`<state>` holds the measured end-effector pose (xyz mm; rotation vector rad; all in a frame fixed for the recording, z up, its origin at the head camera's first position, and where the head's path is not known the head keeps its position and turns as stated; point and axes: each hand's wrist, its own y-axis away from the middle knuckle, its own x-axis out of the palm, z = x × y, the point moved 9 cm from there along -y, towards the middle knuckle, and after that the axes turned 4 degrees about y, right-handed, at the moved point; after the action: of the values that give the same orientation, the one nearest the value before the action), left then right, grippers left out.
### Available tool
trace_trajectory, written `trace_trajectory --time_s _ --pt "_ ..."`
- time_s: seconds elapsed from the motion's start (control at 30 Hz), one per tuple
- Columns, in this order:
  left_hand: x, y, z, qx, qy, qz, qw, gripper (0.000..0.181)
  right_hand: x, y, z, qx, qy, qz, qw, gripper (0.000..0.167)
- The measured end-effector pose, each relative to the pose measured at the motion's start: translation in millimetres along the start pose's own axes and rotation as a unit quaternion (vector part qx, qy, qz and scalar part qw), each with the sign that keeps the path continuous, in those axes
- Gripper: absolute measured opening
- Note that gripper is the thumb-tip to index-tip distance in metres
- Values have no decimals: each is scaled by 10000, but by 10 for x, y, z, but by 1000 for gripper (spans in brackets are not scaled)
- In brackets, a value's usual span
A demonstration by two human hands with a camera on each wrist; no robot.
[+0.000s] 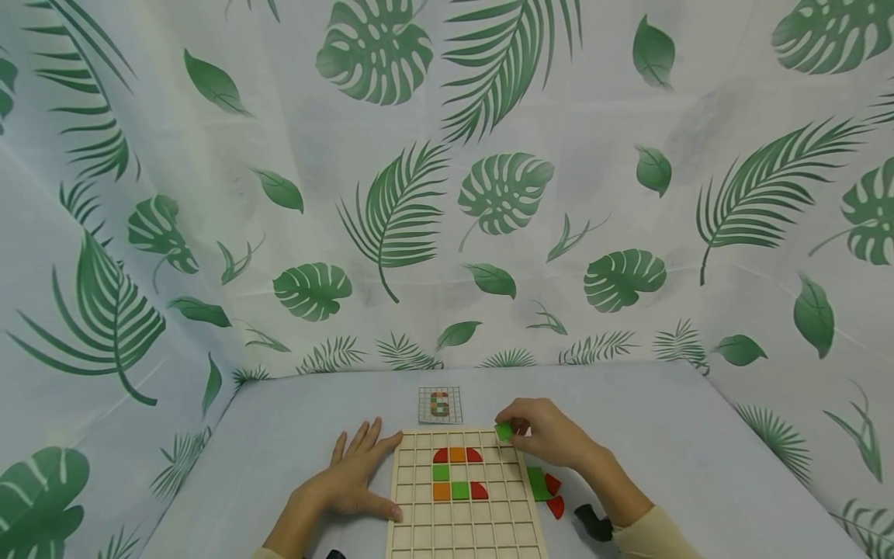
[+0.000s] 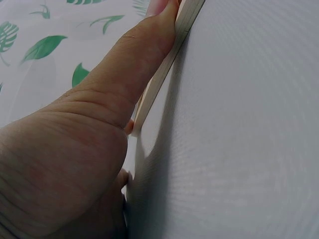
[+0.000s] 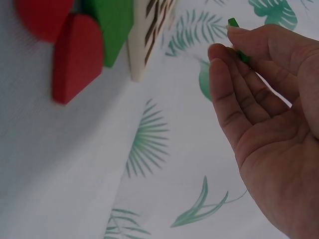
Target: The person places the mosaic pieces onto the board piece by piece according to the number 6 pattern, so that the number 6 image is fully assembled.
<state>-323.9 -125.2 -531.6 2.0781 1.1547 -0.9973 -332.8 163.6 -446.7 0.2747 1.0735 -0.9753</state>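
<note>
A wooden grid board [image 1: 419, 536] lies on the table, with red quarter-round, orange square and green square tiles set in several cells. At its left edge my left hand [image 1: 352, 477] rests with fingers spread, the thumb touching the rim; the left wrist view shows that thumb [image 2: 134, 64] along the board's side. My right hand [image 1: 552, 435] pinches a green square tile [image 1: 504, 432] above the board's far right corner. In the right wrist view the green tile [image 3: 239, 42] shows edge-on between thumb and fingertips.
Loose green tiles [image 1: 538, 484] and red quarter-round tiles [image 1: 556, 508] lie against the board's right side. Beyond the board sits a small pattern card [image 1: 440, 405] with a coloured figure on a grid. A leaf-printed cloth [image 1: 419, 334] hangs behind the table.
</note>
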Motion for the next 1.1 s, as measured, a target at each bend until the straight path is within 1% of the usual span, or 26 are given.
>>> trace_trajectory --time_s 0.23,0.4,0.57,0.67,0.83,0.97,1.1 --pt "7 -8 24 -12 -29 12 10000 125 55 -132 127 24 -7 156 9999 27" --pt "3 -7 25 -10 -43 -6 10000 126 131 -232 244 -7 -37 364 9993 27" --pt "1 -4 10 -34 -18 5 10000 125 205 -335 392 -90 52 530 9985 26" --pt "0 -5 5 -78 -11 17 10000 125 245 -380 492 -178 14 616 9979 23" --pt "-4 0 -6 -78 -13 14 10000 124 314 -389 651 -317 -91 791 9963 20" --pt "-1 2 -6 -34 7 18 10000 124 401 -353 724 -369 -136 986 9944 22" --pt "1 7 0 30 -42 11 10000 124 474 -316 752 -355 -132 1088 9933 27"
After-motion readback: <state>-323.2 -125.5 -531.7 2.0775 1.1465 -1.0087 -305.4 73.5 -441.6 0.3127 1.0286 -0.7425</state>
